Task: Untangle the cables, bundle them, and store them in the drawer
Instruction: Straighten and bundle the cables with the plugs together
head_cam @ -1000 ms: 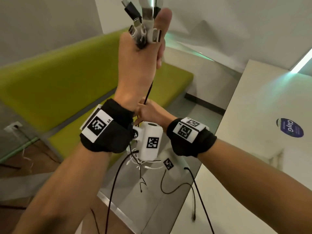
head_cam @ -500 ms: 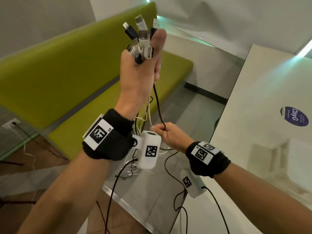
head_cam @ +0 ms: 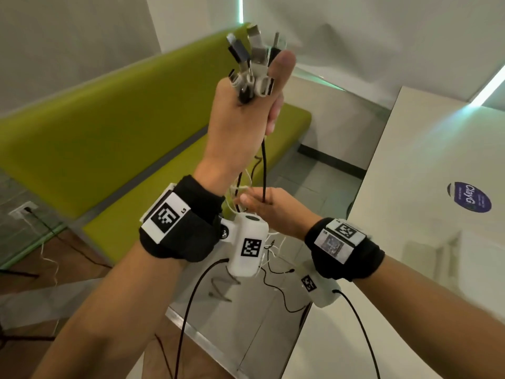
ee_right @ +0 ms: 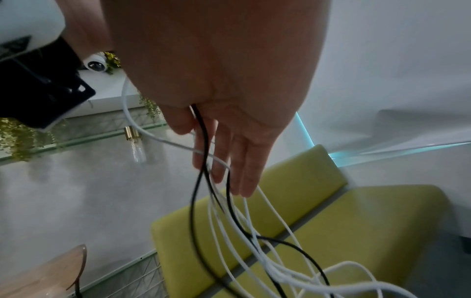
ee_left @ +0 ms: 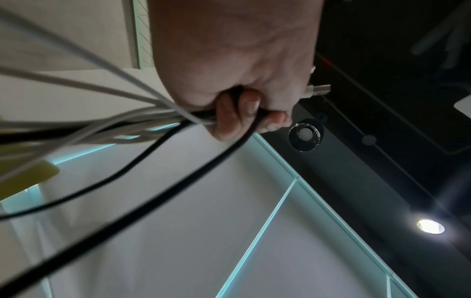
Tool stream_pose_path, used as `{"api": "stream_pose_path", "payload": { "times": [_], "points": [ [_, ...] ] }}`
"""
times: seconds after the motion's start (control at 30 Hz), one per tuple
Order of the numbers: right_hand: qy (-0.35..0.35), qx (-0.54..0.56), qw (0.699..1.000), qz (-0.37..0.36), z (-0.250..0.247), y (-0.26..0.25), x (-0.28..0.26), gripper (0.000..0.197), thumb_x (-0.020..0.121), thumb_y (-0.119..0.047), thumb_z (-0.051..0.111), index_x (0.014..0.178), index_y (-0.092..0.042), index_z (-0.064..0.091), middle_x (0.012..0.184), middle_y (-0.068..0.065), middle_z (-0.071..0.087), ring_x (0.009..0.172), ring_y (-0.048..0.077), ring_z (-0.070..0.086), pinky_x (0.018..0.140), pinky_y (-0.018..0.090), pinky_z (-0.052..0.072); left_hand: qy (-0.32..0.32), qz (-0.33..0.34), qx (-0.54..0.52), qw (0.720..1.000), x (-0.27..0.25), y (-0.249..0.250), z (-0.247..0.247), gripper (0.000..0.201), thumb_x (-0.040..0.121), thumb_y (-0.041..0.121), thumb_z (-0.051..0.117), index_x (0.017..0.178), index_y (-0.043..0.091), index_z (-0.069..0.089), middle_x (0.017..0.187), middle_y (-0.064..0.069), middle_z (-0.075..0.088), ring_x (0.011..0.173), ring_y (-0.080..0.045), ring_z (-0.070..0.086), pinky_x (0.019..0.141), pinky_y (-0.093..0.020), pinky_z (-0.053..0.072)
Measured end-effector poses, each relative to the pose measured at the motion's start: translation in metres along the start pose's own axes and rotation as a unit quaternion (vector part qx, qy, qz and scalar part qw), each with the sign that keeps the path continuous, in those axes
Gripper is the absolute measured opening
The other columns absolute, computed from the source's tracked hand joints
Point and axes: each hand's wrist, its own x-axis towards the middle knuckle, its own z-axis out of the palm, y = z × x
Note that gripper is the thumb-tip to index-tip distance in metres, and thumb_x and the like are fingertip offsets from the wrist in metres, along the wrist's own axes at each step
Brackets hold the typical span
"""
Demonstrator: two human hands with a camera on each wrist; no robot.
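My left hand is raised and grips a bunch of black and white cables just under their plugs, which stick up past the thumb. In the left wrist view the fingers curl round the bunch. Below, my right hand reaches among the hanging strands. The right wrist view shows its fingers fairly straight, with a black cable running between them and white strands looping loosely underneath. No drawer is in view.
A green bench stands behind the hands. A white tabletop with a blue sticker lies at the right. A wall socket sits low at the left, above wooden floor.
My right hand has slid down and to the right along the hanging cables, away from the left wrist. The left hand keeps its grip on the plug ends.
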Motion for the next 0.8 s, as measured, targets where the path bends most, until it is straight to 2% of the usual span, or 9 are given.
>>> {"api": "stream_pose_path", "payload": {
  "times": [0.13,0.2,0.33,0.4,0.5,0.57,0.63,0.7,0.8],
  "points": [
    [-0.018,-0.077,0.995,0.057,-0.003,0.019,-0.019,0.023,0.091,-0.037,0.06,0.108,-0.024,0.067,0.1,-0.002,0.071,0.087,0.016,0.067,0.085,0.043,0.054,-0.007,-0.094,0.036,0.995,-0.024,-0.03,-0.002,0.045,0.101,0.029,0.048,0.058,0.016,0.041,0.05,0.001,0.038,0.041,-0.01,0.034,0.044,-0.023,0.03],
    [-0.009,-0.058,0.995,0.077,-0.014,0.02,-0.029,0.034,0.086,-0.04,0.067,0.117,-0.026,0.063,0.11,-0.007,0.068,0.089,0.011,0.067,0.086,0.04,0.055,-0.018,-0.144,0.049,0.988,-0.034,-0.046,-0.002,0.046,0.101,0.03,0.048,0.057,0.016,0.041,0.051,0.0,0.04,0.042,-0.008,0.036,0.046,-0.018,0.032],
    [0.003,0.008,0.998,0.062,-0.032,0.009,-0.035,0.068,0.075,-0.045,0.068,0.137,-0.028,0.046,0.129,-0.009,0.059,0.115,0.005,0.056,0.103,0.034,0.045,-0.05,-0.196,0.045,0.978,-0.045,-0.063,0.003,0.048,0.1,0.037,0.046,0.058,0.013,0.044,0.054,-0.002,0.041,0.053,-0.015,0.04,0.059,-0.025,0.036],
    [0.01,0.075,0.996,0.055,-0.033,0.003,-0.033,0.061,0.074,-0.043,0.068,0.131,-0.029,0.051,0.13,-0.008,0.06,0.119,0.007,0.055,0.106,0.035,0.042,-0.066,-0.197,0.036,0.978,-0.051,-0.065,0.012,0.049,0.099,0.036,0.047,0.059,0.009,0.046,0.056,-0.006,0.043,0.056,-0.015,0.042,0.063,-0.022,0.039],
    [0.05,0.131,0.989,0.046,-0.031,-0.007,-0.031,0.035,0.078,-0.023,0.064,0.109,-0.009,0.062,0.107,0.015,0.069,0.102,0.029,0.065,0.094,0.048,0.05,-0.073,-0.175,0.017,0.982,-0.056,-0.067,0.025,0.045,0.094,0.039,0.055,0.062,0.008,0.048,0.061,0.001,0.049,0.059,-0.009,0.049,0.068,-0.022,0.042],
    [0.069,0.135,0.987,0.046,-0.028,-0.015,-0.031,0.028,0.083,-0.005,0.056,0.108,0.007,0.059,0.102,0.031,0.064,0.096,0.042,0.062,0.086,0.056,0.051,-0.078,-0.166,0.041,0.982,-0.054,-0.071,0.027,0.05,0.086,0.05,0.057,0.075,0.0,0.059,0.07,0.0,0.052,0.067,-0.008,0.053,0.072,-0.026,0.046],
    [0.079,0.138,0.986,0.043,-0.026,-0.019,-0.031,0.02,0.09,0.007,0.045,0.106,0.015,0.055,0.094,0.035,0.063,0.086,0.042,0.064,0.079,0.049,0.056,-0.106,-0.185,0.066,0.975,-0.052,-0.072,0.023,0.067,0.08,0.064,0.057,0.094,-0.001,0.064,0.076,-0.003,0.054,0.072,-0.009,0.057,0.076,-0.03,0.051],
    [0.089,0.155,0.982,0.062,-0.024,-0.025,-0.033,0.018,0.095,0.008,0.036,0.094,0.013,0.054,0.072,0.033,0.057,0.063,0.036,0.058,0.06,0.04,0.052,-0.14,-0.205,0.076,0.966,-0.05,-0.07,0.018,0.071,0.079,0.069,0.057,0.096,0.001,0.063,0.073,0.001,0.055,0.071,-0.01,0.059,0.067,-0.026,0.052],
    [0.109,0.153,0.98,0.073,-0.018,-0.031,-0.033,0.024,0.098,0.003,0.035,0.082,0.003,0.053,0.062,0.025,0.05,0.054,0.028,0.047,0.052,0.048,0.043,-0.15,-0.197,0.051,0.968,-0.046,-0.064,0.013,0.043,0.086,0.039,0.068,0.086,-0.004,0.062,0.071,-0.004,0.058,0.069,-0.009,0.056,0.064,-0.018,0.045]
  ]
}}
